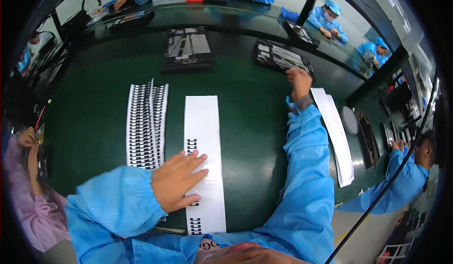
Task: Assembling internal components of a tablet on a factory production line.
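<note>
One left hand (pixel 178 181) spread flat on white strip (pixel 214 165), right hand (pixel 300 82) by black tray (pixel 281 56), grip unclear

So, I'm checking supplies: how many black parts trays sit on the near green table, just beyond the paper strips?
2: the left black tray stands beyond the middle paper strip, the right black tray just beyond the right hand. None appears hidden.

A green table (pixel 250 136) bears white strips (pixel 203 117), black-marked strips (pixel 140 127), black trays (pixel 186 67)
</note>
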Tool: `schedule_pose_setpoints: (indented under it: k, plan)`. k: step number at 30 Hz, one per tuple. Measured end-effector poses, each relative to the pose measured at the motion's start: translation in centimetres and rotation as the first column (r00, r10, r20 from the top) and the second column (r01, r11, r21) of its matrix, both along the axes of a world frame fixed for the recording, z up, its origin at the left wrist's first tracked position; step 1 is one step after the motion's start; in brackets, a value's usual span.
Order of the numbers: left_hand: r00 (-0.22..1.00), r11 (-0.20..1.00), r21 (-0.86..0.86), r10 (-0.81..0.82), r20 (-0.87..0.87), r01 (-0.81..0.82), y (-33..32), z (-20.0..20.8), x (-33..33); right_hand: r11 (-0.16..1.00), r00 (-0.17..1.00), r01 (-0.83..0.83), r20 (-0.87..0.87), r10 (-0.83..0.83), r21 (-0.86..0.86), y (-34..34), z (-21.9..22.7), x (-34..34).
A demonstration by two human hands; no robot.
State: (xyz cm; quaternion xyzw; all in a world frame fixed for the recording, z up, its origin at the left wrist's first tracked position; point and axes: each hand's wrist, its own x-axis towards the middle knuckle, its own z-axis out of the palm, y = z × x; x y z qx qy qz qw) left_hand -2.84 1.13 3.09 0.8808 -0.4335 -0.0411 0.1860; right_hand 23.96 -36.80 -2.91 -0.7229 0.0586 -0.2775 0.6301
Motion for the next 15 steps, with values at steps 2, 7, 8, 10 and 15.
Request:
schedule_pose_setpoints:
  k: [2, 7, 8, 10, 15]
  plan:
    - [0.995, 0.991, 0.116, -0.070, 0.074, 0.061, -1.0, 2.7, 1.9, 0.899, 0.926, 0.378, 0.071, -0.371, -0.222, -4.1, -2.1, 0.4]
    - [0.923, 0.986, 0.168, -0.087, 0.375, 0.024, -5.5, 3.5, 14.8, 0.704, 0.798, 0.598, 0.202, -0.568, -0.384, -7.9, -1.6, 0.1]
    - [0.946, 0.985, 0.165, -0.010, 0.325, -0.046, -6.9, 3.2, 17.9, 0.634, 0.802, 0.589, 0.263, -0.537, -0.501, -7.5, -1.5, 1.0]
    - [0.971, 0.979, 0.106, 0.151, 0.185, -0.172, -9.4, 1.3, 25.0, 0.520, 0.844, 0.483, 0.216, -0.491, -0.704, -6.7, -0.9, 2.5]
    - [0.878, 0.880, -0.126, 0.425, -0.221, -0.458, -16.3, -3.1, 34.7, 0.741, 0.834, 0.126, -0.333, -0.439, -0.660, -6.7, 0.0, 4.5]
